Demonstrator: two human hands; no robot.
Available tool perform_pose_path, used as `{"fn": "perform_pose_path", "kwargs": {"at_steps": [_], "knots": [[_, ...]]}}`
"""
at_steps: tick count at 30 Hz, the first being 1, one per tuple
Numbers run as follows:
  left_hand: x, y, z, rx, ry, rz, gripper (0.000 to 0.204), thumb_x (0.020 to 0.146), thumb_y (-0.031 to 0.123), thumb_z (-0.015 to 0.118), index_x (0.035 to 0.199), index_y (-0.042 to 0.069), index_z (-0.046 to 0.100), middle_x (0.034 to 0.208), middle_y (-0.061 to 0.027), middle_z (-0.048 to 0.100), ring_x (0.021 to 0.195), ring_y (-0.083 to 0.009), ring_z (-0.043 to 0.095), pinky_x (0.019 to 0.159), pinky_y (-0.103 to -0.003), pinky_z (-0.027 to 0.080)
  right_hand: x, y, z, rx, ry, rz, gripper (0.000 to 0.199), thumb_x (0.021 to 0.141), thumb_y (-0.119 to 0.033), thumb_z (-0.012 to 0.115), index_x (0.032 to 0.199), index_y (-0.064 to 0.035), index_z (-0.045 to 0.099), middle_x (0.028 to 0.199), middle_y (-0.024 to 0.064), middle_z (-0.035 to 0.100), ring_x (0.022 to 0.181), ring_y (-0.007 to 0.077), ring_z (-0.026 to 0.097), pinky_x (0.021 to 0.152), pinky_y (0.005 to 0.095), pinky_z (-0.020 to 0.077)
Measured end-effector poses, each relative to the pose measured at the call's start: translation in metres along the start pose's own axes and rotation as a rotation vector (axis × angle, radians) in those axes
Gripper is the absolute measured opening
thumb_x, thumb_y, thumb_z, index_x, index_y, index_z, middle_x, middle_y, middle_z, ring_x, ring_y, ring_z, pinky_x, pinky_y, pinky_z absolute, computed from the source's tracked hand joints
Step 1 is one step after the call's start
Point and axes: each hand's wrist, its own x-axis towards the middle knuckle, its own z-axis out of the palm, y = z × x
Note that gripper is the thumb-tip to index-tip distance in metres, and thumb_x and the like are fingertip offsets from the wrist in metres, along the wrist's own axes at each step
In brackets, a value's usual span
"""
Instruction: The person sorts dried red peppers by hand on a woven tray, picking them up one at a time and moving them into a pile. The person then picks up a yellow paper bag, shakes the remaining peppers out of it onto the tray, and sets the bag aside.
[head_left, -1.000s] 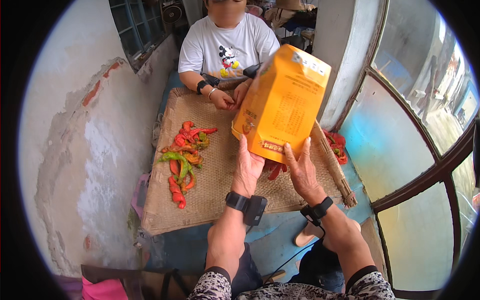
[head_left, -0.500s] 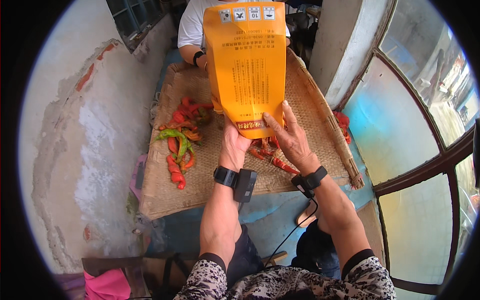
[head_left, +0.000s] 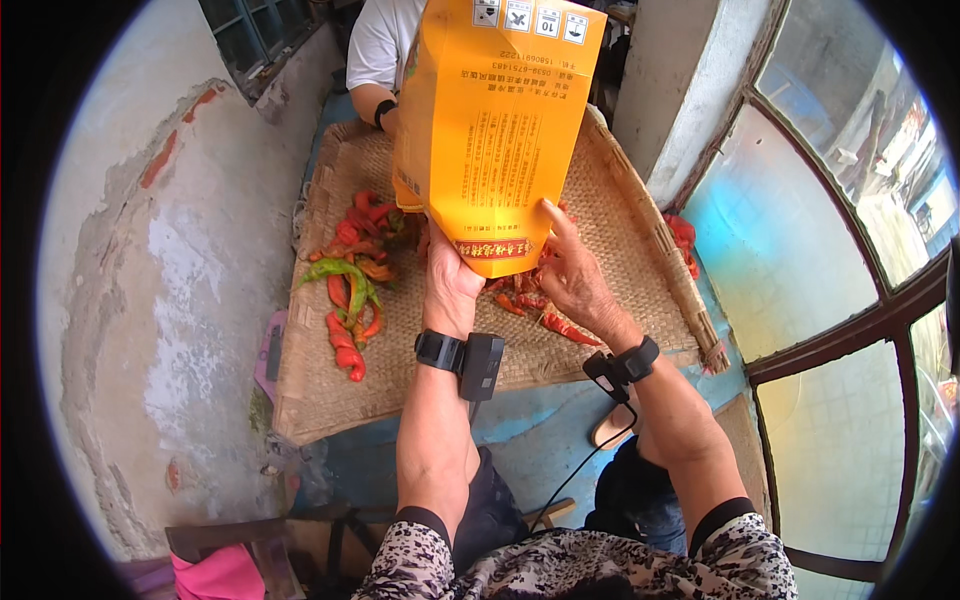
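A creased yellow paper bag (head_left: 500, 150) with printed panels and a red band stands tilted in front of me, above a woven tray (head_left: 440, 392). My left hand (head_left: 452, 275) is closed on its lower left corner, supporting it from below. On the other side my right hand (head_left: 580, 275) has its index finger stretched up against the bag's right edge; the remaining fingers are partly curled and not wrapped round it. Red and green chili peppers (head_left: 350, 285) lie in the tray to the left. More red chilies (head_left: 565, 328) lie below the bag, partly hidden by it and my hands.
Another person (head_left: 378, 60) in a white top is across the tray, mostly behind the bag. A worn plaster wall (head_left: 180, 300) runs along the left, and a framed window (head_left: 790, 220) along the right. A red bundle (head_left: 682, 243) sits beside the tray's right rim.
The bag has tilted, its top leaning right, and shows more of its left side. My right thumb has come off its front face. My left hand has shifted slightly left.
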Motion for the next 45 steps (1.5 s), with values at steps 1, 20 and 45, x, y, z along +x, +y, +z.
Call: {"fn": "perform_pose_path", "kwargs": {"at_steps": [1,20,45], "knots": [[-0.001,0.0,-0.005,-0.037,-0.001,-0.013,0.039,0.096,0.032,0.052,0.12,0.002,0.055,0.118,-0.0116,0.062,0.107,-0.0257,0.06,0.091,-0.042,0.051,-0.001,-0.004,0.005,0.276,0.0,0.138,0.068,0.083,0.01,0.052,0.141,-0.0102,0.023,0.136,0.0225,0.042,0.115,0.0341,0.054,0.095,0.0405,0.0478],[-0.022,0.033,-0.017,0.378,0.271,0.149,0.033,0.094,0.029,0.056,0.116,0.004,0.056,0.112,-0.0077,0.064,0.1,-0.022,0.063,0.083,-0.039,0.055,0.025,0.003,0.047,1.545,0.272,0.773,0.028,0.1,-0.02,0.042,0.121,-0.0021,0.049,0.112,0.0107,0.062,0.099,0.0182,0.063,0.082,0.0295,0.0558],[-0.027,-0.023,0.058,0.356,-0.239,0.118,0.039,0.095,0.018,0.054,0.132,0.011,0.044,0.13,-0.0047,0.054,0.12,-0.0191,0.052,0.099,-0.037,0.047,0.029,0.014,-0.041,1.166,0.585,0.534,0.021,0.095,-0.019,0.055,0.109,-0.0039,0.059,0.102,0.0066,0.067,0.09,0.016,0.065,0.076,0.0278,0.0543]]}}
